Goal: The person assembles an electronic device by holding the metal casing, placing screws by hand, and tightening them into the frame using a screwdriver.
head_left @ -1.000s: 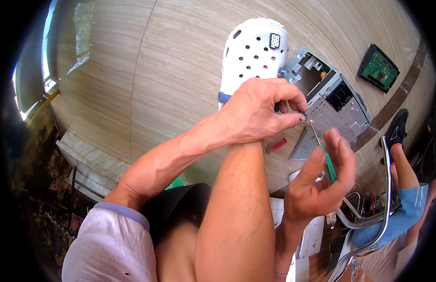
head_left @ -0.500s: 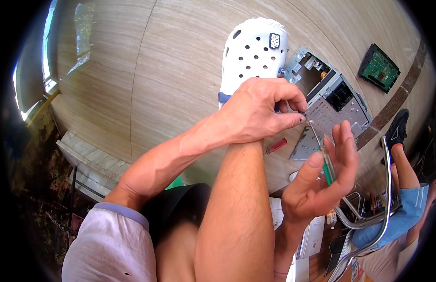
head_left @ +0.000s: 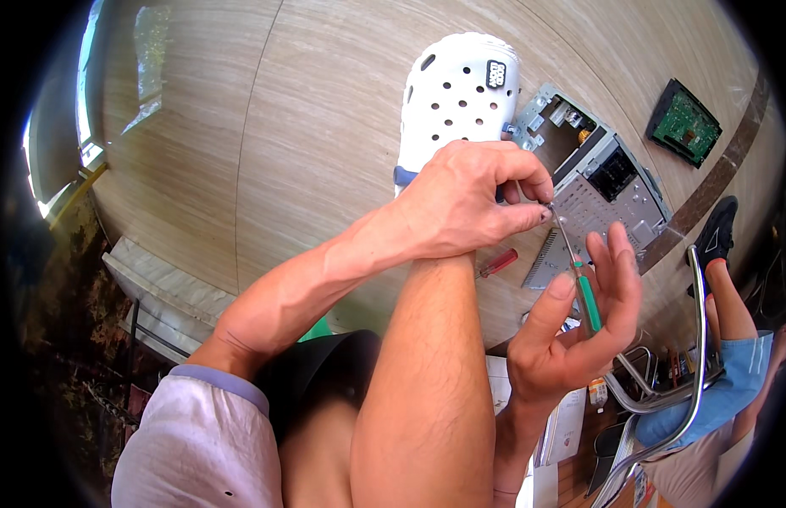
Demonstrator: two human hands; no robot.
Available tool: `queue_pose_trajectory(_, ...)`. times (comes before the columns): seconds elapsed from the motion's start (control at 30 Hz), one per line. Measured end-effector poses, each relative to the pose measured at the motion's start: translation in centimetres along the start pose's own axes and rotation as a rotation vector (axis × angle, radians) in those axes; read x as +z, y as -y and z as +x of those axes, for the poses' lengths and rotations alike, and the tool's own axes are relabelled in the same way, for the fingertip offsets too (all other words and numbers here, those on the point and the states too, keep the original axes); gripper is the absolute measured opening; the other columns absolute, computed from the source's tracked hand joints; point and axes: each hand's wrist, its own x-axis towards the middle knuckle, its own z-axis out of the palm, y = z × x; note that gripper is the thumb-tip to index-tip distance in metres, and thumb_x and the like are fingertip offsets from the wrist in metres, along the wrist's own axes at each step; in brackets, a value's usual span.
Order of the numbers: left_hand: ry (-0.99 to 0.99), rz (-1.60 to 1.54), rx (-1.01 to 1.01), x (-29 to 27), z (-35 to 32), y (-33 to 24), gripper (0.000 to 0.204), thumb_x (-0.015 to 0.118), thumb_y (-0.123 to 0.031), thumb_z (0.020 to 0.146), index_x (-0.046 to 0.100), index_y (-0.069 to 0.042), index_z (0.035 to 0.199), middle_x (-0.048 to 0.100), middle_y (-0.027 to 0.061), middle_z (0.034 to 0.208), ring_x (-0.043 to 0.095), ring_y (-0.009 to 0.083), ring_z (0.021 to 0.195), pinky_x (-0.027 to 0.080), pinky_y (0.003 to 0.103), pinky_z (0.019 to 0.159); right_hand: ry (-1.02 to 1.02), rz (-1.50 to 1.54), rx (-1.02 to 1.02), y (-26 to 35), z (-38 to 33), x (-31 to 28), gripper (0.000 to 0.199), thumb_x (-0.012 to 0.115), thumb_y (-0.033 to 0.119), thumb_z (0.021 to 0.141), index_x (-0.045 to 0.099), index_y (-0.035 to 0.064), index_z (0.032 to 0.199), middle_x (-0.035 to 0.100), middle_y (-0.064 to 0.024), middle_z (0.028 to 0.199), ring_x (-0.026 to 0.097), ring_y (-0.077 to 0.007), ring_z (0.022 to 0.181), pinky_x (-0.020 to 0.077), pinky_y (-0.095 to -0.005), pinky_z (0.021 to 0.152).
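My left hand is bent over my shin with thumb and fingertips pinched together at the tip of a screwdriver. Anything small between those fingertips is too tiny to make out. The screwdriver has a green handle and a thin metal shaft, slanting up and left toward that pinch. Its handle lies in my right hand, between the thumb and loosely curled, partly spread fingers. Just beyond both hands, an opened metal computer case with a perforated panel lies on the floor.
A white clog is on my foot. A red-handled screwdriver and a spiral notebook lie near the case. Farther right is a green circuit board. Another person's leg and a metal chair frame stand at the right.
The fingers of my right hand have shifted slightly around the green handle, which has turned and shows more fully. My left hand has stayed in place.
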Motion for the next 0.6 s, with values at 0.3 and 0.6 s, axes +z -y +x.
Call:
queue_pose_trajectory(0.3, 0.010, 0.006, -0.008, 0.0, 0.0, -0.1, 0.016, 0.078, -0.007, 0.082, 0.071, -0.004, 0.095, 0.069, 0.0030, 0.083, 0.065, 0.0109, 0.077, 0.054, 0.026, 0.070, 0.000, -0.190, 0.064, 0.3, 0.3, -0.9, 0.035, 0.059, -0.003, 0.096, 0.048, -0.0094, 0.129, 0.066, -0.0257, 0.114, 0.070, -0.0318, 0.097, 0.0574, -0.0363, 0.086)
queue_pose_trajectory(0.6, 0.011, -0.005, -0.021, -0.1, 0.0, -0.1, 0.015, 0.078, -0.007, 0.082, 0.071, -0.004, 0.096, 0.070, 0.0030, 0.083, 0.065, 0.0107, 0.077, 0.053, 0.025, 0.070, 0.049, 0.046, 0.108, 0.3, -0.4, -0.9, 0.040, 0.061, 0.000, 0.097, 0.047, -0.0073, 0.133, 0.065, -0.0259, 0.118, 0.067, -0.0303, 0.105, 0.0525, -0.0399, 0.096)
